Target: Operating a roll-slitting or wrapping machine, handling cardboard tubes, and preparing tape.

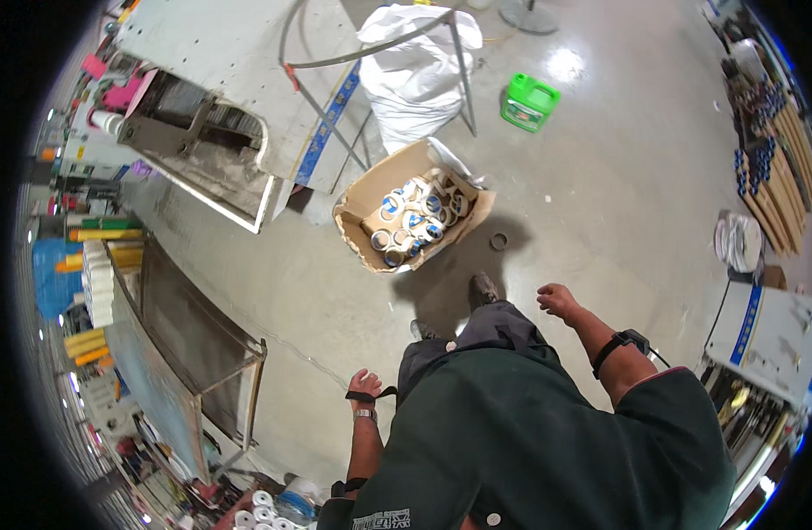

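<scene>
My left hand (365, 383) hangs low at my left side, fingers loosely bent and nothing seen in it; a watch and a dark strap circle the wrist. Out to the right, my right hand (558, 300) hangs above the floor with its fingers apart and holds nothing. Ahead of my feet stands an open cardboard box (353, 231) with torn edges. Inside lies a heap of short cardboard ring cores (410, 221), some with blue and white print. One loose ring (498, 240) lies on the floor right of the box, nearest to my right hand.
A white sack (415, 79) hangs in a metal frame (468, 79) behind the box. Right of it stands a green jug (529, 102). A metal-framed cart (198, 389) and a grey machine (238, 53) occupy the left. Long cardboard tubes (781, 177) lean at the far right.
</scene>
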A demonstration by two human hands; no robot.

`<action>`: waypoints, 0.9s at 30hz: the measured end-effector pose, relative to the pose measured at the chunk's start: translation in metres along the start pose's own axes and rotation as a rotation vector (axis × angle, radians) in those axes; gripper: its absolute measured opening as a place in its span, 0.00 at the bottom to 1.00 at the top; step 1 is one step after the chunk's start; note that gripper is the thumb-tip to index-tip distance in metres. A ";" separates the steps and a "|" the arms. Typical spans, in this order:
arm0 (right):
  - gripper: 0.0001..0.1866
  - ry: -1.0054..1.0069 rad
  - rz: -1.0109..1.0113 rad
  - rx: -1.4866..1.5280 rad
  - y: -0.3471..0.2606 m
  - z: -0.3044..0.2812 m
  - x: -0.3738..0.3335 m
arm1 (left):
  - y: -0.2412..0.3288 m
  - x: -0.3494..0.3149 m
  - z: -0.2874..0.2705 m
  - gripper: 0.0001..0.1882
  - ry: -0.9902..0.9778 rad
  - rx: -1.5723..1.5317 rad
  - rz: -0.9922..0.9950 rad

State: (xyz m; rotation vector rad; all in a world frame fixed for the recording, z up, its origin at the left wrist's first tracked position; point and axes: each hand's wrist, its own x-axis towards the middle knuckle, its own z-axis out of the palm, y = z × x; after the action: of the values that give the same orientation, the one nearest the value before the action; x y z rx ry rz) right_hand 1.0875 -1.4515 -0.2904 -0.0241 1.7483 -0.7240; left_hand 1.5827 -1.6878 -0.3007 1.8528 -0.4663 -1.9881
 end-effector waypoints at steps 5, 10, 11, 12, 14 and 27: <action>0.20 -0.009 0.010 -0.090 -0.021 0.003 0.032 | 0.006 -0.021 -0.004 0.17 0.182 0.151 0.138; 0.19 -0.053 0.065 -0.216 -0.062 0.042 0.036 | -0.002 0.004 -0.050 0.19 0.232 0.123 -0.020; 0.19 -0.032 0.053 -0.222 -0.067 0.049 0.038 | 0.005 0.010 -0.042 0.21 0.216 0.127 -0.079; 0.19 -0.024 0.054 -0.211 -0.074 0.059 0.041 | 0.011 0.016 -0.041 0.22 0.175 0.196 -0.049; 0.19 -0.013 0.046 -0.203 -0.090 0.083 0.043 | 0.039 0.037 -0.043 0.23 0.160 0.264 -0.041; 0.21 -0.077 -0.128 -0.344 -0.229 0.211 0.038 | 0.273 0.147 0.011 0.22 0.073 0.125 0.184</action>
State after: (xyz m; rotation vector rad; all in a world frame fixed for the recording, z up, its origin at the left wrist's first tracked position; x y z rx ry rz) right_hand 1.1821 -1.7456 -0.2400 -0.3963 1.7904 -0.4989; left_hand 1.5777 -1.9978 -0.2952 1.8742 -0.7260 -1.8007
